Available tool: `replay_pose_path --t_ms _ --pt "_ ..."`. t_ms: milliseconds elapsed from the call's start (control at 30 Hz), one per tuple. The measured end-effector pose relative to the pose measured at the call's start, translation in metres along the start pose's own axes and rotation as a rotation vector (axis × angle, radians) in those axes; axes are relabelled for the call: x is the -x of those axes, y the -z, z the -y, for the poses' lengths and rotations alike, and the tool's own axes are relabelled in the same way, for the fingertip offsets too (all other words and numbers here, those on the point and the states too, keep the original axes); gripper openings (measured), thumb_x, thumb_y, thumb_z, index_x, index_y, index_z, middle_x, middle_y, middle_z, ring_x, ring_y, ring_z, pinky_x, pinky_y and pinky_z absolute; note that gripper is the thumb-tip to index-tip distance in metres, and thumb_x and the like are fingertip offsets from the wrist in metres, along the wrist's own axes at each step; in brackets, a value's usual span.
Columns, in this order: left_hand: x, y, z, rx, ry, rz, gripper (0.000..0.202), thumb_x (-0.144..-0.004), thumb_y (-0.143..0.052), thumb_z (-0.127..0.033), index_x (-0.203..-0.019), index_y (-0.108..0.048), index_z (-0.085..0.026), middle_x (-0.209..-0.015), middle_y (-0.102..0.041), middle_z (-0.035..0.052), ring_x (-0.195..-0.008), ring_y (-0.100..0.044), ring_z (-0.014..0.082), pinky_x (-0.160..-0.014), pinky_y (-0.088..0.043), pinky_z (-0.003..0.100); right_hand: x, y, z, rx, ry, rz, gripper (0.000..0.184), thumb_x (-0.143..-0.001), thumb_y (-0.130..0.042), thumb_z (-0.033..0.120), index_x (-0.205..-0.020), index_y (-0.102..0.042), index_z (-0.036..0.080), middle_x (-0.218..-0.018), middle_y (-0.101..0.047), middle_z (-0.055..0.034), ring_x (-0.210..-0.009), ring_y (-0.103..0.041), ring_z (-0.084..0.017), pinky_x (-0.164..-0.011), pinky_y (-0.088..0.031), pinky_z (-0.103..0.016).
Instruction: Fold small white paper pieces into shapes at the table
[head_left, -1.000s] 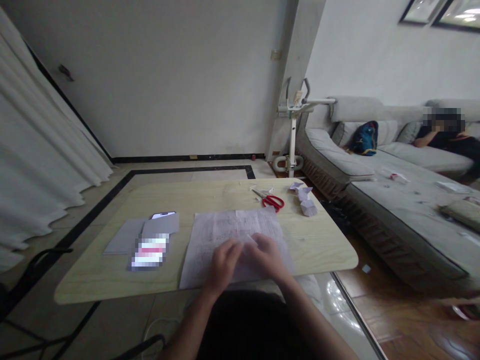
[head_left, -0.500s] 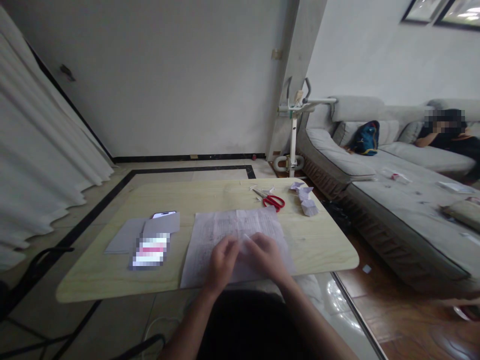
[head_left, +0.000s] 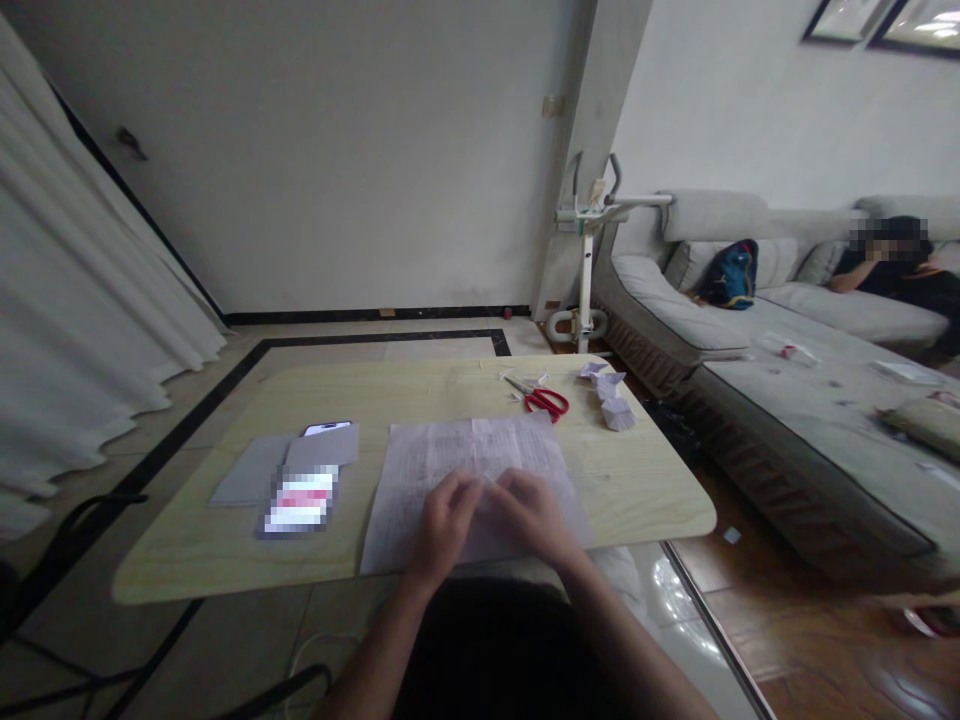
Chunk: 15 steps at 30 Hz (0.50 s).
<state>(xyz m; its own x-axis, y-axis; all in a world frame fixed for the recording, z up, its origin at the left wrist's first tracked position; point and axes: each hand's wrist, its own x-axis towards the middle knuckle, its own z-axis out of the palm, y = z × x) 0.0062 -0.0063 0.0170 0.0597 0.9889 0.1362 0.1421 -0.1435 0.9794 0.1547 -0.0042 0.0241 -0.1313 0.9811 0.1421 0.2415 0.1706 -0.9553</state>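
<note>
A small whitish piece (head_left: 489, 479) sits pinched between the fingertips of the left hand (head_left: 448, 520) and right hand (head_left: 534, 512), too hidden for me to tell its shape. Below, a large pale sheet (head_left: 429, 450), creased and faintly marked, lies spread at the worktop's (head_left: 637, 505) near edge.

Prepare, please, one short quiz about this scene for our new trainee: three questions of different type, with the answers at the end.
1. Multiple choice. Which colour are the handles of the scissors?
A) Blue
B) Red
C) Black

2. True or false: the right hand is holding the scissors.

3. Fill in: seen by the person wearing the camera, the folded paper pieces lie to the ____ of the scissors.

Key:
1. B.
2. False. The hand is over the large paper sheet; the scissors lie on the table beyond it.
3. Right.
</note>
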Motion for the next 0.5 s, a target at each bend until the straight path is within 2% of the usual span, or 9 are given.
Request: replay_pose_path --t_ms 133,233,367,500 --pt "0.001 0.002 0.0 -0.016 -0.034 0.042 0.024 -0.088 -0.053 -0.035 -0.072 -0.059 -0.018 -0.063 -0.056 -0.0025 -0.061 -0.056 0.0137 -0.058 -0.044 0.022 0.0 -0.002 0.002 -0.007 -0.055 0.007 0.029 -0.085 -0.053 0.039 -0.065 -0.055 0.019 -0.059 -0.053 0.0025 -0.057 -0.048 -0.012 -0.052 -0.039 -0.021" --pt "0.0 0.001 0.001 -0.027 -0.034 0.068 0.024 -0.087 -0.055 -0.036 -0.071 -0.059 -0.018 -0.062 -0.054 -0.003 -0.061 -0.055 0.0137 -0.059 -0.044 0.022 -0.001 -0.002 0.0 0.013 -0.023 -0.013 0.027 -0.085 -0.05 0.034 -0.064 -0.053 0.019 -0.06 -0.052 0.0021 -0.059 -0.048 -0.013 -0.055 -0.039 -0.022" --pt "0.0 -0.002 0.0 0.001 0.01 0.059 0.021 -0.085 -0.056 -0.038 -0.077 -0.061 -0.018 -0.065 -0.058 -0.0023 -0.061 -0.057 0.0145 -0.057 -0.045 0.022 -0.002 -0.001 -0.005 0.024 0.021 -0.044 0.027 -0.085 -0.047 0.033 -0.062 -0.048 0.02 -0.059 -0.049 0.0021 -0.06 -0.046 -0.013 -0.054 -0.039 -0.023" --pt "0.001 -0.002 -0.001 -0.016 0.017 0.046 0.024 -0.087 -0.053 -0.038 -0.074 -0.059 -0.019 -0.063 -0.059 -0.0019 -0.061 -0.057 0.0152 -0.059 -0.045 0.023 -0.004 -0.001 -0.01 0.001 -0.028 -0.118 0.027 -0.084 -0.046 0.034 -0.061 -0.045 0.021 -0.057 -0.045 0.0028 -0.058 -0.045 -0.014 -0.052 -0.038 -0.023"
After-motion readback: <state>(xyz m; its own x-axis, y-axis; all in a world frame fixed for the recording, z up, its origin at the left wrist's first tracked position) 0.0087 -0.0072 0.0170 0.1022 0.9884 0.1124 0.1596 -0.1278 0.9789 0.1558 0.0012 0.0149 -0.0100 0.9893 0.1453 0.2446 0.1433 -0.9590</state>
